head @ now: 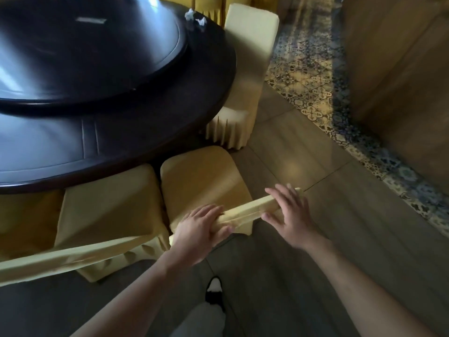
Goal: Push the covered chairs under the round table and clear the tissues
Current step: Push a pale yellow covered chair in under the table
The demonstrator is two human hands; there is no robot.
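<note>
A yellow-covered chair point(201, 181) stands in front of me, its seat partly under the dark round table point(213, 76). My left hand point(198, 227) grips the top of its backrest point(245, 211). My right hand point(289, 212) rests on the same backrest top farther right, fingers spread over it. Two crumpled white tissues point(195, 17) lie on the table's far right rim, beside the raised dark turntable point(97, 52).
A second covered chair point(104, 207) sits close on the left, touching the first. A third point(245, 69) stands at the table's right side, more beyond it. Tiled floor and a patterned border point(315, 76) lie to the right, before a wooden wall point(401, 69). My shoe point(214, 289) shows below.
</note>
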